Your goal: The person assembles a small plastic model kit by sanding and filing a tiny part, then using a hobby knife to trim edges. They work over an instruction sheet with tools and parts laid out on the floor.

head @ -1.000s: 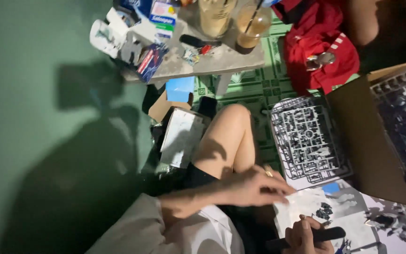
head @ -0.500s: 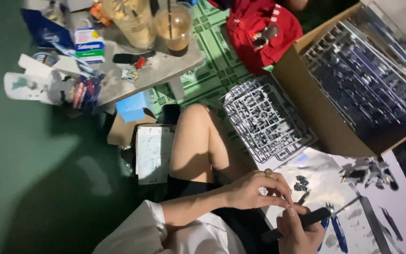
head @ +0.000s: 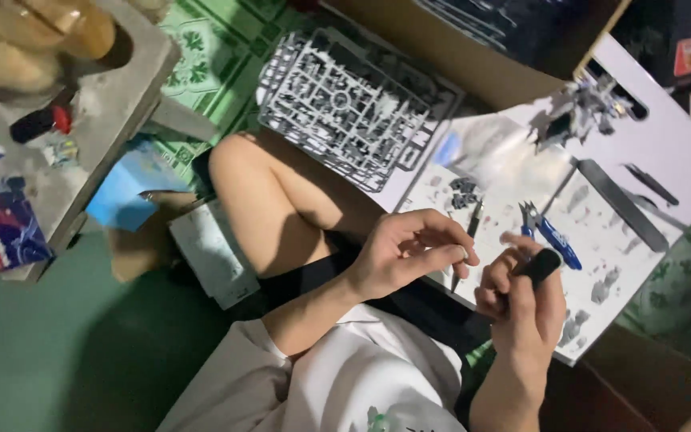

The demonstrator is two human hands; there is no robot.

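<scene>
We see one slim black pen-shaped tool [head: 539, 266] above the white instruction sheet [head: 641, 160], clasped in the right hand [head: 521, 300], its grip pressed tight around it. The left hand [head: 409, 260] pinches something too small to tell. One blue-handled nipper [head: 549, 234] lies just beside; one grey plastic parts frame [head: 353, 104] lies beyond.

One head-worn view looks steeply down, close over the lap and hands. It faces the floor

A home floor (hobby corner): patterned mat [head: 225, 48], low table [head: 97, 112], model-kit sprue [head: 353, 100]
</scene>
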